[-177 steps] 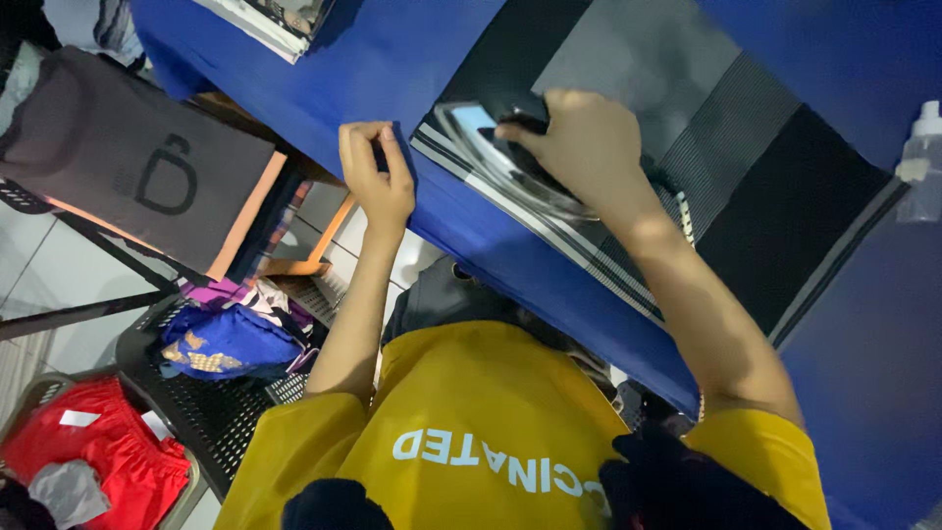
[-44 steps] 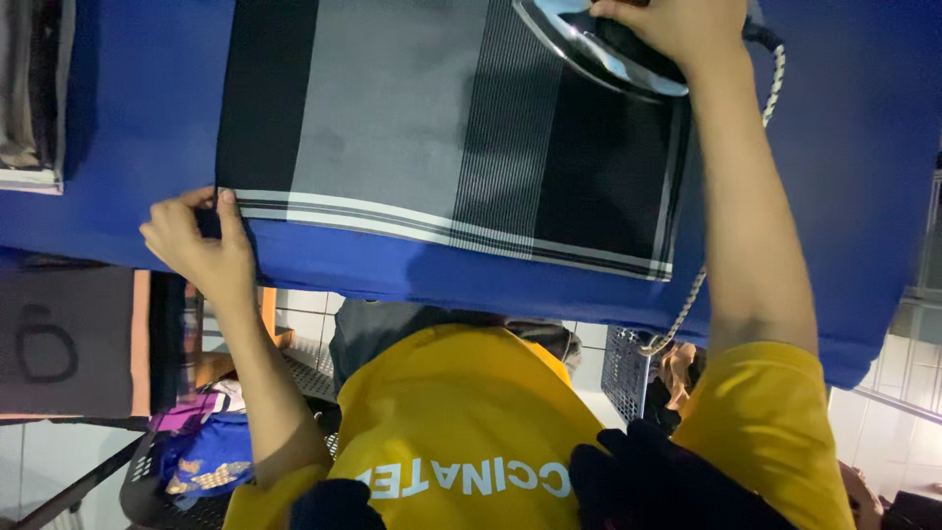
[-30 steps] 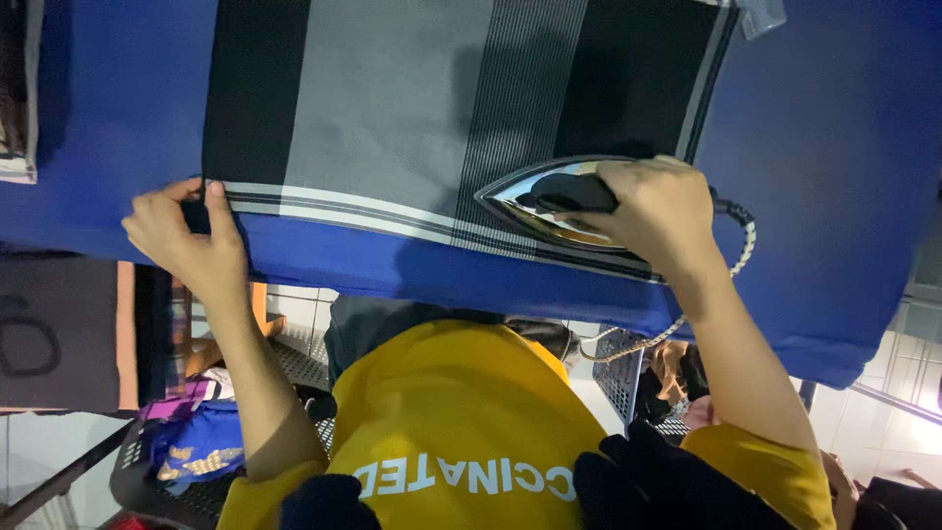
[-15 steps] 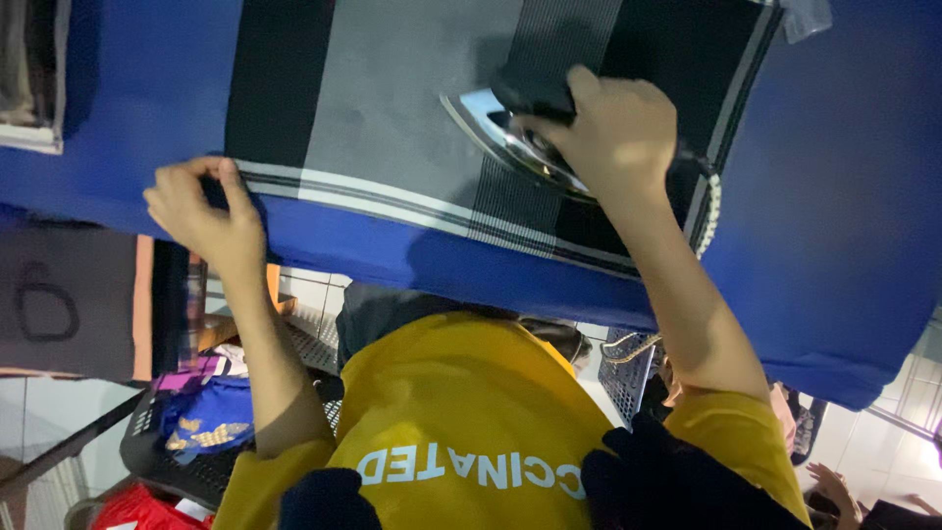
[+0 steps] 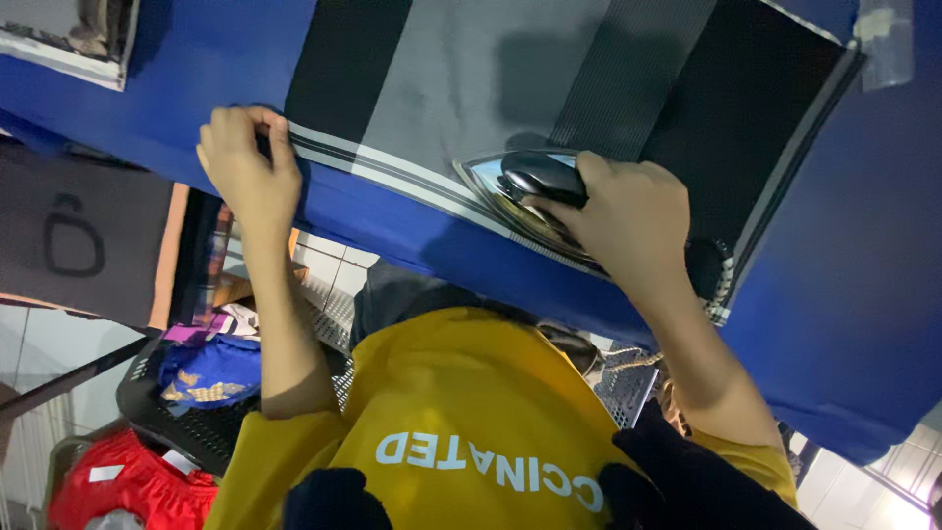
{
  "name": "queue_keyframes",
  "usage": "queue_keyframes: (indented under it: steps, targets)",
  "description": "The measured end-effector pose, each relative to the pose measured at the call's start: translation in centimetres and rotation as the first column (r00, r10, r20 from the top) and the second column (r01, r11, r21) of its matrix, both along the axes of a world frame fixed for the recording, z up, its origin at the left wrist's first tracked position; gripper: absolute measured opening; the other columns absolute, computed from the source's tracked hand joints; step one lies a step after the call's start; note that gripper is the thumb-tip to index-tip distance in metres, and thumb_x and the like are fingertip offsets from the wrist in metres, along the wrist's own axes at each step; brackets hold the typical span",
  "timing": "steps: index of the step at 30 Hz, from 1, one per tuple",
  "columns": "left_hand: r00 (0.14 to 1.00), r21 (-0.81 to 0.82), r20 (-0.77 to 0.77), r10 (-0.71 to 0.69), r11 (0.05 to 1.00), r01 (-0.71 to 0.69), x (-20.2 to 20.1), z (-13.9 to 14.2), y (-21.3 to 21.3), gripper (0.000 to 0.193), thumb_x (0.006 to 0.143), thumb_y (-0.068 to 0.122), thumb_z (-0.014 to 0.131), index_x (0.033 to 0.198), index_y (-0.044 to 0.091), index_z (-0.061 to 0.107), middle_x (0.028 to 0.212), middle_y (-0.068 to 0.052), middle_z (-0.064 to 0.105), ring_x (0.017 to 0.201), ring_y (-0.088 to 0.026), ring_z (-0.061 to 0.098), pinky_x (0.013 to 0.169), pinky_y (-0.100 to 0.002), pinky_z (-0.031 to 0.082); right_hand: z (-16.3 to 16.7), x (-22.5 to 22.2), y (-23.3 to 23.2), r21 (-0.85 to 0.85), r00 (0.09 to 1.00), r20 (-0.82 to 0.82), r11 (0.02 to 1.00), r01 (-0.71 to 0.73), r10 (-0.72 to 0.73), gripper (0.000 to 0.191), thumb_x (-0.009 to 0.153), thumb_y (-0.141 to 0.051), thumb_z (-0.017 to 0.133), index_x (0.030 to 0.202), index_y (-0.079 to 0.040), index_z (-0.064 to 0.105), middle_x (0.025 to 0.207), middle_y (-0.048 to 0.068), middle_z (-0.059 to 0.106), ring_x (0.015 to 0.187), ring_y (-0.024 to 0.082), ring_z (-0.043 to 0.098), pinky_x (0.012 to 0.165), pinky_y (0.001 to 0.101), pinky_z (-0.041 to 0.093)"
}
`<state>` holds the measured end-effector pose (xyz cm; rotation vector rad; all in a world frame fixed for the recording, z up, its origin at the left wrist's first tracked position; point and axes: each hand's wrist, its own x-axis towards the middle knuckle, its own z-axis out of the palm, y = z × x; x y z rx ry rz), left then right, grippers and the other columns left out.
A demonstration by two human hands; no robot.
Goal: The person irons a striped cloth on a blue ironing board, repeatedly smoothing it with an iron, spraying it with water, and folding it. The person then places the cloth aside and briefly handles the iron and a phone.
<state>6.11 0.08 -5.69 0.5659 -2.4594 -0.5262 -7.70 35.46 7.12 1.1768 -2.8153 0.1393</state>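
Since half a second ago, my right hand [image 5: 628,221] has slid the iron [image 5: 525,191] toward the striped cloth's near hem. Fingers closed on the iron's black handle. Left hand [image 5: 245,162]: fingers pinching the hem corner. Beyond: grey-and-black cloth [image 5: 471,69] flat on the blue surface [image 5: 863,245].

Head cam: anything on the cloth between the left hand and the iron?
Nothing. Between the left hand pinching the hem and the iron under the right hand, only bare striped cloth shows.
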Motion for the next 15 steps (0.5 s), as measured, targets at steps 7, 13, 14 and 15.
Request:
queue_keyframes:
  steps: [7,13,14,15]
  targets:
    - [1.0,-0.042,-0.02,0.011,0.999,-0.012,-0.1,-0.1,0.2,0.011,0.105,0.013,0.071,0.1,0.007,0.063,0.103,-0.007,0.06,0.096,-0.029,0.055,0.09,-0.042,0.039,-1.8,-1.7,-4.0,-0.149,0.987,-0.142,0.984,-0.099,0.078,0.06,0.092,-0.068,0.076,0.088,-0.008,0.071,0.065,0.004,0.067,0.052,0.019,0.062,0.054,0.0324,0.049]
    - [0.999,-0.053,-0.028,0.027,0.998,-0.028,-0.3,0.2,0.4,0.013,0.106,0.015,0.071,0.1,0.007,0.063,0.102,-0.007,0.06,0.096,-0.029,0.056,0.09,-0.042,0.039,-4.3,-4.0,-10.8,-0.197,0.958,-0.282,0.974,-0.113,0.054,0.067,0.086,-0.077,0.07,0.081,-0.01,0.069,0.057,0.003,0.063,0.049,0.02,0.062,0.052,0.0331,0.049]
    - [0.999,-0.053,-0.03,0.028,0.998,-0.03,-0.4,0.2,0.4,0.014,0.106,0.016,0.072,0.1,0.007,0.063,0.101,-0.007,0.06,0.096,-0.029,0.056,0.09,-0.042,0.039,-4.5,-4.2,-11.3,-0.216,0.952,-0.301,0.968,-0.128,0.058,0.067,0.087,-0.077,0.069,0.081,-0.01,0.069,0.058,0.003,0.063,0.05,0.02,0.062,0.054,0.0333,0.05]
    - [0.999,-0.06,-0.034,0.025,0.998,-0.027,-0.4,0.2,0.4,0.014,0.107,0.016,0.072,0.1,0.007,0.063,0.101,-0.008,0.06,0.095,-0.029,0.056,0.089,-0.042,0.039,-4.6,-4.2,-11.6,-0.209,0.963,-0.263,0.971,-0.118,0.061,0.067,0.087,-0.077,0.069,0.082,-0.01,0.07,0.058,0.004,0.063,0.049,0.02,0.062,0.053,0.0335,0.05]
